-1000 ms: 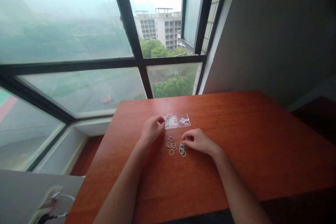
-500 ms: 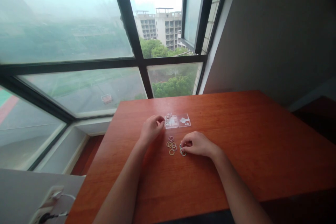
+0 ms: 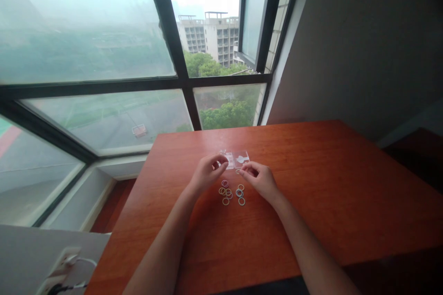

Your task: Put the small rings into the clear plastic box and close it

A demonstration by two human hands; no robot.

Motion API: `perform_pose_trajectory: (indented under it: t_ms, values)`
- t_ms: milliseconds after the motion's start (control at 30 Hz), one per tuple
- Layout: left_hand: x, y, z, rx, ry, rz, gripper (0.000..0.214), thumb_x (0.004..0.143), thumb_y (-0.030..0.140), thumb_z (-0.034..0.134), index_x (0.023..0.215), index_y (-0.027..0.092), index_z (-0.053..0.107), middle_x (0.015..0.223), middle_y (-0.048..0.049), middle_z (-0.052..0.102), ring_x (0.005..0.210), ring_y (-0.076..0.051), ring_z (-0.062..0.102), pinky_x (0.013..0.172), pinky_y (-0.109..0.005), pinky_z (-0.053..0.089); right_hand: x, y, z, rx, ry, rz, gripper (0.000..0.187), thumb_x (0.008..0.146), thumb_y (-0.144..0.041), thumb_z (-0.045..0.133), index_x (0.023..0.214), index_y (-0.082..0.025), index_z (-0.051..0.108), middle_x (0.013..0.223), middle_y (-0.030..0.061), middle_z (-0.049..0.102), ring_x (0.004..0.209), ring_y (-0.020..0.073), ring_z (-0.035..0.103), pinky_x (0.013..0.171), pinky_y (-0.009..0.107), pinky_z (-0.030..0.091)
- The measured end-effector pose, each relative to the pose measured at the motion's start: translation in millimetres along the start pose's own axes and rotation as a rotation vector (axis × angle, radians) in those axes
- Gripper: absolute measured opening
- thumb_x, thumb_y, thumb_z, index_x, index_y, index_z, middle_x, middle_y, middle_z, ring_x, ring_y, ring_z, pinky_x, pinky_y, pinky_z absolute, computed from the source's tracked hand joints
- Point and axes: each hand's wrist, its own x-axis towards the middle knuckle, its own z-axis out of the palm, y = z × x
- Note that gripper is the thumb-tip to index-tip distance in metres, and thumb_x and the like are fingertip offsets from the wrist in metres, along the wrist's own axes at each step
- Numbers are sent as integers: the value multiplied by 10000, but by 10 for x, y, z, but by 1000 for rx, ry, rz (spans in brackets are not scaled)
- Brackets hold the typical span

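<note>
My right hand (image 3: 259, 179) pinches a pale ring (image 3: 238, 171) that looks like a small hair tie, just in front of the clear plastic box. My left hand (image 3: 208, 171) hovers over the left side of that box, its thumb and fingers slightly apart and nothing visible between them. The box's open lid (image 3: 241, 158) lies to the right, and its compartments (image 3: 229, 160) are partly hidden by my left fingers. Nearer me lie two groups of rings: pink, yellow and lilac ones (image 3: 225, 201) at left, green and bluish ones (image 3: 241, 201) at right.
The reddish-brown wooden table (image 3: 328, 184) reaches toward the window frame (image 3: 187, 83) and the right-hand wall (image 3: 353, 55). A wall socket with plugged-in cables (image 3: 71, 260) is at lower left, beside the table's left edge.
My right hand has lifted a ring from the right-hand group and moved it forward to the box. My left hand has shifted right, from the box's left edge to over it.
</note>
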Motion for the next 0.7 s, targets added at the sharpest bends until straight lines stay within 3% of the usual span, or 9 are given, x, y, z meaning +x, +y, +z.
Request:
perform_pose_trajectory:
  t_ms: [200, 400, 700]
  values:
    - [-25, 133, 146, -67, -149, 64, 166, 858, 292, 598, 839, 144, 669, 706, -13, 622, 568, -74, 507, 512, -169, 391, 8, 61, 32, 67, 17, 17, 246, 775, -417, 666, 759, -172, 656, 547, -56, 413, 516, 102, 376, 493, 221, 303]
    - [-30, 111, 197, -43, -123, 65, 139, 856, 256, 590, 821, 146, 667, 712, -13, 624, 571, -74, 511, 520, -171, 390, 3, 37, 20, 73, -4, 21, 241, 785, -411, 653, 806, -171, 658, 556, -61, 390, 523, 102, 370, 502, 221, 301]
    - [-7, -138, -67, 217, 15, -26, 98, 818, 198, 572, 776, 167, 655, 728, -13, 652, 605, -105, 529, 577, -213, 401, 1, 21, -44, -54, -114, 44, 197, 780, -369, 641, 807, -177, 675, 556, -44, 453, 529, 109, 416, 505, 216, 332]
